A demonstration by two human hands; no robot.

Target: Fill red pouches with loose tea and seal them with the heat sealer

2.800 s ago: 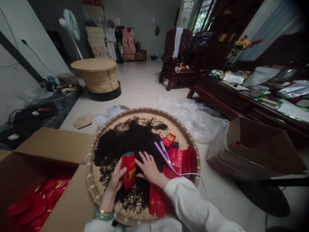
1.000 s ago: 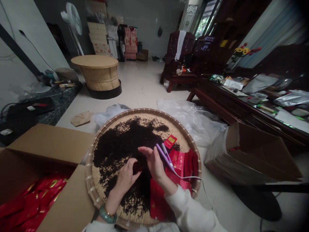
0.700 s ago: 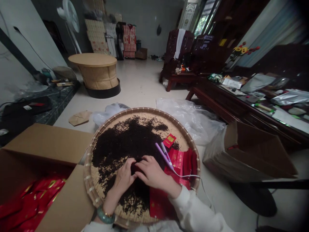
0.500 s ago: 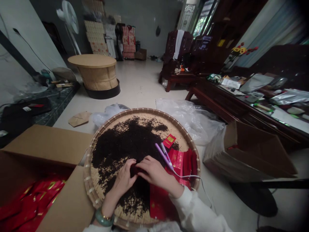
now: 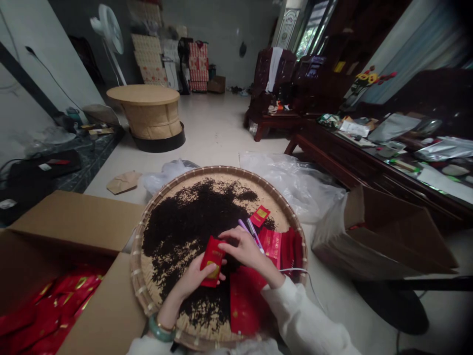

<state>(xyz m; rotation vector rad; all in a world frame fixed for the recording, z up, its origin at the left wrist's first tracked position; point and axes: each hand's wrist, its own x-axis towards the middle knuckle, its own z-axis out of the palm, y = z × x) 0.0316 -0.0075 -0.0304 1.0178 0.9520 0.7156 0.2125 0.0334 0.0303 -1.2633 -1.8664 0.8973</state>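
Observation:
My left hand is closed around a small red packet with a gold square on its front, held upright over the tray. My right hand pinches the packet's upper right edge between thumb and fingers. Dark loose tea leaves are spread over the round woven bamboo tray beneath. Beside my right hand lies a purple flat iron with a white cord, partly hidden. Another red packet rests beyond it. Flat red pouches lie at the tray's right, and a larger red sheet sits below my right wrist.
At the left, an open cardboard box contains many red packets. A second open carton stands at the right, near a dark wooden table. Clear plastic sheeting lies on the floor behind the tray.
The red packet has come up into view, its front now facing me. My right hand has shifted up and right to the packet's top edge; my left hand has turned to grip its lower part.

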